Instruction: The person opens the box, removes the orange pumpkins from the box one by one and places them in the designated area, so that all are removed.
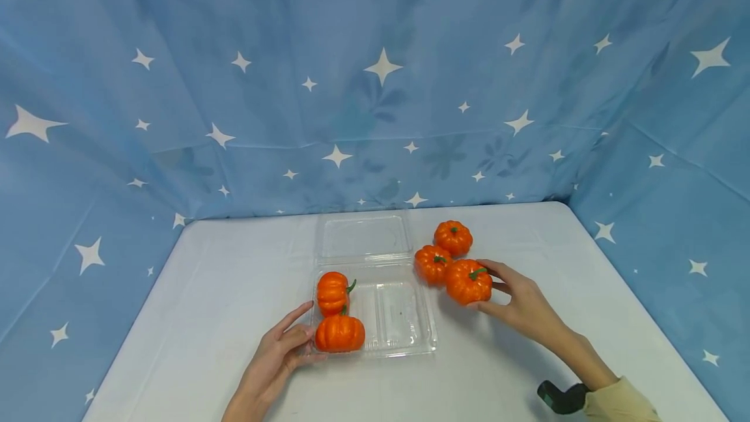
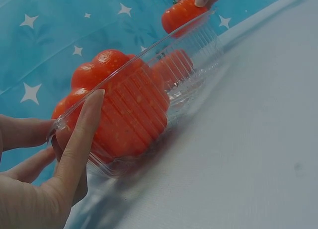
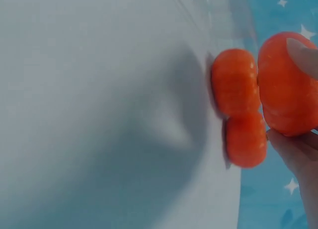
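Note:
My right hand [image 1: 524, 301] holds a small orange pumpkin [image 1: 469, 282] with a green stem, thumb and fingers round its side, lifted above the table. Two more pumpkins [image 1: 454, 238] [image 1: 432, 264] lie side by side just beyond it. A clear plastic container [image 1: 404, 351] with its lid folded open stands at the middle. Inside its left part sit two pumpkins [image 1: 332, 293] [image 1: 340, 333], one in front of the other. Around the container's near left corner my left hand [image 1: 274, 357] grips, one digit along the front wall [image 2: 82, 134] and others at the side.
The clear lid [image 1: 364, 238] lies flat behind the container, close to the loose pumpkins. A white cloth covers the table [image 1: 222, 279]. Blue curtains [image 1: 375, 109] with white stars stand along the back and both sides. A dark wrist strap device [image 1: 561, 398] sits on the right forearm.

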`<state>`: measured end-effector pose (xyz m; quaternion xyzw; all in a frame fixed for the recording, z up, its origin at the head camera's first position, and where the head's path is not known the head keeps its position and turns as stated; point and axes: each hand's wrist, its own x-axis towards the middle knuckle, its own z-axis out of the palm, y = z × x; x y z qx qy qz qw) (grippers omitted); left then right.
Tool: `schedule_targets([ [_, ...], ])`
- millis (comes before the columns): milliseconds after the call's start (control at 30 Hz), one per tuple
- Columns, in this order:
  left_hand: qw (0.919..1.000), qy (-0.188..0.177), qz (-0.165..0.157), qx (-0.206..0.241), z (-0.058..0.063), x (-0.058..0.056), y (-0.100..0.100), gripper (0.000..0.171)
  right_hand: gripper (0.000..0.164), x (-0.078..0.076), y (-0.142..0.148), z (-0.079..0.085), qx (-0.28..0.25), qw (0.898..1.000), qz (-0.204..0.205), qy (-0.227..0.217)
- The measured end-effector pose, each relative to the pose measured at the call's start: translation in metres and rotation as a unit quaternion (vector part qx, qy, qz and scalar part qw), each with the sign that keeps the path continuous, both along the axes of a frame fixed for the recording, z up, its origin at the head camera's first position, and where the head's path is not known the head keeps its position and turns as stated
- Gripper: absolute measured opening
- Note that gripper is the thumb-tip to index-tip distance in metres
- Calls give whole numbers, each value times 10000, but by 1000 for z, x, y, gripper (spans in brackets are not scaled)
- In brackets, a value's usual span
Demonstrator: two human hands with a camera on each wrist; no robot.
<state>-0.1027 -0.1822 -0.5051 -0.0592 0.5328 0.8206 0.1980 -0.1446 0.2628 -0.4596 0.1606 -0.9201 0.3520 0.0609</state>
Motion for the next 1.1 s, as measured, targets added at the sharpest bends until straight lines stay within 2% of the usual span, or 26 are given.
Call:
schedule_targets([
  [133,9999,-121,76,33,1,0,1,68,74,-2,10,-4,30,9997,-182,-170],
  [300,10000,4,-28,29,2,0,0,69,73,-6,19,-10,29,9989,-347,-309],
  [767,10000,0,28,-61,2,-1,1,67,70,-28,33,-33,129,9974,-497,-500],
  [1100,10000,4,-32,-77,2,-1,1,69,77,-40,31,-37,223,9964,-529,-629],
])
